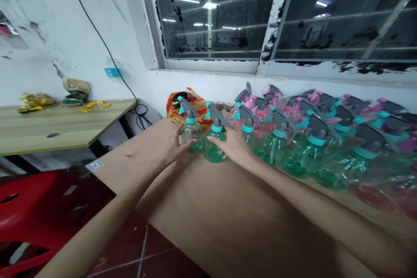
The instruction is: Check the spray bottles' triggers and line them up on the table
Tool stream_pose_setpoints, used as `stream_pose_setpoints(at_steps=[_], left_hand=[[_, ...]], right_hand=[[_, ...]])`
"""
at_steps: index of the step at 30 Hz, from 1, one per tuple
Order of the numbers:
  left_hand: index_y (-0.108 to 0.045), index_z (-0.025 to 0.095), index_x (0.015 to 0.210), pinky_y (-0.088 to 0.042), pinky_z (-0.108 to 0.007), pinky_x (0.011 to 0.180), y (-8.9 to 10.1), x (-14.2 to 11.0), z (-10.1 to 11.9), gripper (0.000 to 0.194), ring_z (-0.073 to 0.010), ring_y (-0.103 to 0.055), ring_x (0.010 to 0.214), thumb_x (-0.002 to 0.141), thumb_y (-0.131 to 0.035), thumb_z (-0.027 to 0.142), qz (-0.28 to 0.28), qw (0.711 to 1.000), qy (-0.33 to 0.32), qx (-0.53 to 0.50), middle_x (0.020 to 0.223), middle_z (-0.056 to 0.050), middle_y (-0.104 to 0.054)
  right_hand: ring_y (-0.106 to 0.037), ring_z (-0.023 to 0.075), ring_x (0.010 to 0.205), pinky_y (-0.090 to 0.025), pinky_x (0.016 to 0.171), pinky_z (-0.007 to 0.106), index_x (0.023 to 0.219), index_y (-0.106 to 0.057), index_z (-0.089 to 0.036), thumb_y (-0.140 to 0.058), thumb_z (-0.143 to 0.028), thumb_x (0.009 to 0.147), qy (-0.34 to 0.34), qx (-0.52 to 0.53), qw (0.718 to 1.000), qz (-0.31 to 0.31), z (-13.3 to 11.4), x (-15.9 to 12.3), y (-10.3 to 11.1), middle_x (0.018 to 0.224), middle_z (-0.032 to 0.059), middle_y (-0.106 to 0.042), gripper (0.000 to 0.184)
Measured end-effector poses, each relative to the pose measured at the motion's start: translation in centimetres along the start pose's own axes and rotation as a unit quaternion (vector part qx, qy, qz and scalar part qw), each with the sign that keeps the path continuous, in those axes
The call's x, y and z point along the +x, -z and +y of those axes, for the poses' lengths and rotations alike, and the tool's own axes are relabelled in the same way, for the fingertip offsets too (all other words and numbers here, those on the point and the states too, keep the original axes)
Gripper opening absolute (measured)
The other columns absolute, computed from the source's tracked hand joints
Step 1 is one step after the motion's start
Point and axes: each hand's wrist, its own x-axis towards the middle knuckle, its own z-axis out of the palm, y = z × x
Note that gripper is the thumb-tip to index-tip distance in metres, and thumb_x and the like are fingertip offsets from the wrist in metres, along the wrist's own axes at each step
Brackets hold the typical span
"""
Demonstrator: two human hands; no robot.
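Observation:
At the left end of a front row of spray bottles, my left hand (177, 145) is wrapped round a clear green spray bottle (192, 135), its thumb across the front. My right hand (233, 144) grips the neighbouring green spray bottle (215, 151) from the right, thumb on its front near the neck. Both bottles stand upright on the table, close together, with turquoise collars and grey trigger heads. Just right of my right hand stands another green spray bottle (250, 137), partly hidden by that hand.
More green bottles (273, 147) continue rightward, with pink-collared bottles (260, 104) behind. An orange patterned bag (174, 110) sits behind my left hand. The brown table (208, 208) ends at the left, near a red stool (29, 208) and a second table (81, 126). A window wall stands behind.

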Motion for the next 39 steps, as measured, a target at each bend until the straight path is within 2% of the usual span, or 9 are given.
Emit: stream_pose_setpoints(at_steps=[5,9,12,15,17,22,26,33,39], left_hand=[[-0.030,0.014,0.139,-0.031,-0.054,0.103,0.7,-2.0,2.0,0.077,-0.0361,-0.039,0.128,0.080,-0.057,0.056,0.055,0.998,0.009,0.024,0.137,-0.019,-0.043],[-0.039,0.022,0.131,-0.039,-0.048,0.100,1.5,-6.5,6.7,0.052,-0.0301,-0.045,0.124,0.089,-0.046,0.053,0.084,0.996,-0.033,0.022,0.133,-0.011,-0.046],[-0.044,0.026,0.124,-0.046,-0.046,0.092,0.7,-9.7,11.3,0.040,-0.0282,-0.054,0.112,0.092,-0.046,0.049,-0.058,0.997,-0.041,0.036,0.125,-0.007,-0.054],[-0.040,0.030,0.131,-0.039,-0.052,0.099,-2.0,-11.2,15.2,0.053,-0.0314,-0.050,0.119,0.086,-0.055,0.054,-0.252,0.962,-0.095,0.043,0.131,-0.006,-0.052],[-0.033,0.028,0.137,-0.033,-0.054,0.104,-4.8,-11.5,17.1,0.072,-0.0342,-0.043,0.126,0.079,-0.063,0.058,-0.301,0.943,-0.138,0.021,0.138,-0.009,-0.046],[-0.029,0.025,0.139,-0.042,-0.050,0.098,-11.9,-11.5,20.6,0.087,-0.0338,-0.045,0.123,0.070,-0.074,0.049,-0.341,0.926,-0.146,-0.072,0.136,-0.011,-0.048],[-0.027,0.025,0.141,-0.038,-0.053,0.099,-15.3,-11.1,23.0,0.089,-0.0357,-0.044,0.125,0.070,-0.075,0.048,-0.364,0.910,-0.165,-0.111,0.136,-0.012,-0.047],[-0.029,0.023,0.140,-0.036,-0.057,0.100,-18.4,-11.4,26.3,0.089,-0.0372,-0.042,0.126,0.069,-0.076,0.049,-0.382,0.901,-0.173,-0.108,0.136,-0.013,-0.046],[-0.027,0.020,0.142,-0.035,-0.056,0.101,-19.5,-11.0,27.6,0.100,-0.0383,-0.039,0.128,0.063,-0.078,0.054,-0.404,0.890,-0.195,-0.085,0.138,-0.015,-0.045]], right_hand=[[-0.063,0.0305,0.086,-0.049,0.071,0.043,0.107,-0.060,-0.015,-0.064,-0.045,0.077,0.058,-0.069,0.996,0.003,-0.4,-4.6,2.1,0.095,0.0137,-0.066,0.043],[-0.063,0.0276,0.072,-0.046,0.060,0.039,0.100,-0.062,-0.016,-0.060,-0.056,0.077,0.082,-0.172,0.982,0.001,0.3,-9.8,5.7,0.087,0.0118,-0.067,0.046],[-0.059,0.0212,0.056,-0.041,0.049,0.033,0.096,-0.061,-0.018,-0.059,-0.056,0.078,0.069,-0.224,0.972,0.015,1.4,-13.0,9.0,0.075,0.0067,-0.067,0.042],[-0.052,0.0176,0.044,-0.036,0.043,0.030,0.098,-0.060,-0.018,-0.057,-0.058,0.079,0.041,-0.260,0.964,0.033,2.7,-15.5,11.9,0.059,0.0009,-0.060,0.044],[-0.052,0.0177,0.043,-0.035,0.041,0.030,0.097,-0.061,-0.018,-0.055,-0.059,0.080,0.034,-0.283,0.957,0.048,3.5,-16.9,13.5,0.056,0.0003,-0.059,0.044],[-0.061,0.0213,0.055,-0.040,0.044,0.031,0.096,-0.061,-0.020,-0.059,-0.057,0.078,0.004,-0.287,0.955,0.076,5.1,-19.9,17.4,0.065,0.0028,-0.065,0.042],[-0.066,0.0255,0.080,-0.050,0.063,0.035,0.093,-0.061,-0.021,-0.060,-0.057,0.078,-0.019,-0.243,0.968,0.054,6.6,-21.8,20.3,0.088,0.0067,-0.069,0.039],[-0.062,0.0249,0.098,-0.050,0.080,0.039,0.123,-0.047,-0.026,-0.072,-0.052,0.069,-0.033,-0.040,0.994,0.100,9.0,-22.2,23.0,0.113,0.0055,-0.064,0.064],[-0.062,0.0206,0.086,-0.049,0.075,0.034,0.108,-0.060,-0.024,-0.063,-0.042,0.081,0.001,0.087,0.984,0.157,9.7,-20.6,22.3,0.088,0.0021,-0.065,0.032]])
